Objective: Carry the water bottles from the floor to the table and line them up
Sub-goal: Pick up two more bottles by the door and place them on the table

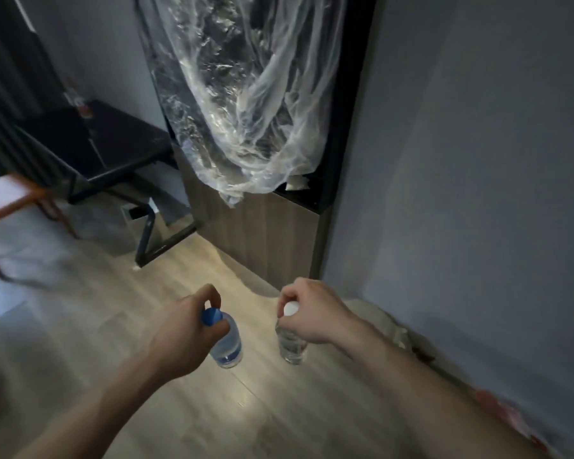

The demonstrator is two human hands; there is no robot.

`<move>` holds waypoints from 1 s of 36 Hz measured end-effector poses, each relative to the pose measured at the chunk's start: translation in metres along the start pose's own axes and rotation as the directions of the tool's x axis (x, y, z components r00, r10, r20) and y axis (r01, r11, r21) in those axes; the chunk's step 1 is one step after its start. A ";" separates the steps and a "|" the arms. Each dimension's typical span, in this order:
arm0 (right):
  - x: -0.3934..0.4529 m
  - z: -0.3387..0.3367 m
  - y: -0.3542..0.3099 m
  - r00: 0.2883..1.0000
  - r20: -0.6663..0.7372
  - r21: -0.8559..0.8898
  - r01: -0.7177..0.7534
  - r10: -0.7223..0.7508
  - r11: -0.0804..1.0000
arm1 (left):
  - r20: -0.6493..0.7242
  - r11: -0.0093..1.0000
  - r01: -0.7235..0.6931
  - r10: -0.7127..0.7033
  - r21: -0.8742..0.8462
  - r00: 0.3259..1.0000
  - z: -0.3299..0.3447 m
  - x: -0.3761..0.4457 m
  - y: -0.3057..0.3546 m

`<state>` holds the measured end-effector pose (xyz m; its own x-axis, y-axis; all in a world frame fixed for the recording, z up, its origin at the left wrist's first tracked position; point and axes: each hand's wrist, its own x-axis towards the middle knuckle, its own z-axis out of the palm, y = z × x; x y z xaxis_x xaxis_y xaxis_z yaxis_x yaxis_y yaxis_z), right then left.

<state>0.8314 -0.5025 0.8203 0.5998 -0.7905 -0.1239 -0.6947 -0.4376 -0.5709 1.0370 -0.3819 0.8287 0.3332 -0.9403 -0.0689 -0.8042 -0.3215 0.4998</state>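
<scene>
My left hand (193, 319) grips the neck of a clear water bottle with a blue cap (227, 347), which hangs above the wooden floor. My right hand (312, 309) grips the top of a second clear bottle with a white cap (291, 346). Both bottles hang roughly upright, side by side, a short gap between them. A black table (90, 144) stands at the far left against the wall, well ahead of both hands.
A tall black cabinet draped in clear plastic sheeting (246, 104) stands ahead on a wooden base. An orange-framed chair or stool (10, 200) sits at the left edge. The grey wall (461, 160) runs along the right. Blurred items lie on the floor at the lower right.
</scene>
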 end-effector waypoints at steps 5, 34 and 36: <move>0.084 0.009 -0.056 0.991 0.050 -0.018 0.123 -0.122 0.992 | -0.059 0.996 0.086 -0.086 -0.003 0.995 -0.048 0.037 -0.056; 0.488 0.103 -0.332 0.986 0.067 0.053 0.149 -0.152 0.987 | -0.148 0.993 0.046 -0.030 0.105 0.988 -0.285 0.351 -0.390; 0.524 0.108 -0.342 0.981 0.070 0.035 0.176 -0.178 0.984 | -0.149 0.995 0.054 -0.041 0.082 0.988 -0.297 0.378 -0.409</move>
<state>1.4263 -0.7203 0.8628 0.7405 -0.6676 -0.0768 -0.5638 -0.5550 -0.6117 1.6376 -0.5727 0.8544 0.4357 -0.8992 0.0402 -0.8230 -0.3798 0.4225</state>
